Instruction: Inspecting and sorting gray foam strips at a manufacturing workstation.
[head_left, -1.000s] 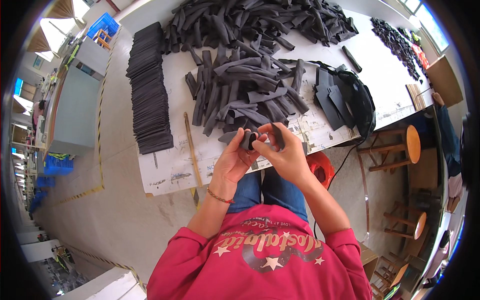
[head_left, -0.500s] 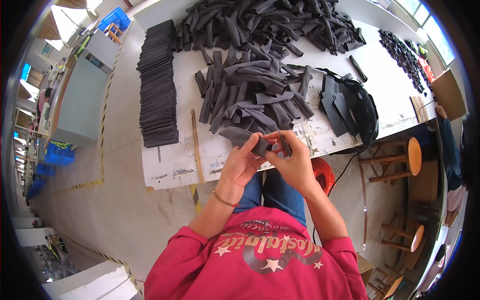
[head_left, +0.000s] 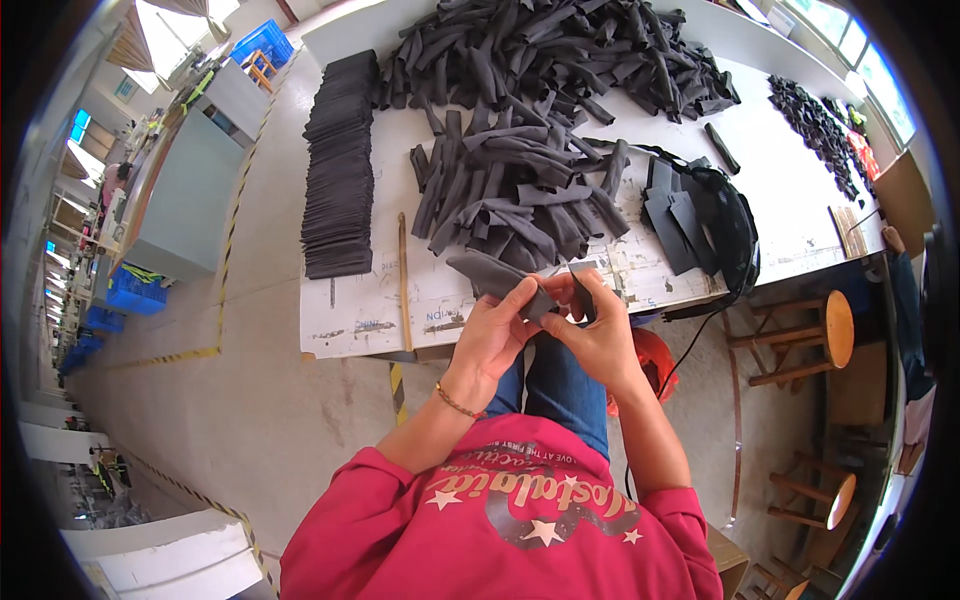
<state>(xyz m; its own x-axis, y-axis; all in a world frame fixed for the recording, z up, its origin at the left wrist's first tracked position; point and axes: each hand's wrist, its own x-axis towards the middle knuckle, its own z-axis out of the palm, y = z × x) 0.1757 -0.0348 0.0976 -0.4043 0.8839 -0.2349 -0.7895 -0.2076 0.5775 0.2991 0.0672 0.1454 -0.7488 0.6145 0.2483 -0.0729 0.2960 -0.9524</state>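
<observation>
Dark fabric piece (head_left: 488, 273) pinched by left hand (head_left: 490, 338), above near edge of surface (head_left: 640, 268) | small dark piece (head_left: 583, 291) clasped in right hand (head_left: 606, 340) | hands close together, apparently for steadiness | loose pile (head_left: 500, 190) placed just beyond, presumably for reach

A round-topped wooden stool (head_left: 838, 332) stands just past three o'clock, a second stool (head_left: 841, 500) at four. A blue crate (head_left: 135, 292) sits at nine o'clock, another blue crate (head_left: 262, 42) near eleven; a bright window (head_left: 886, 92) shows at two.
</observation>
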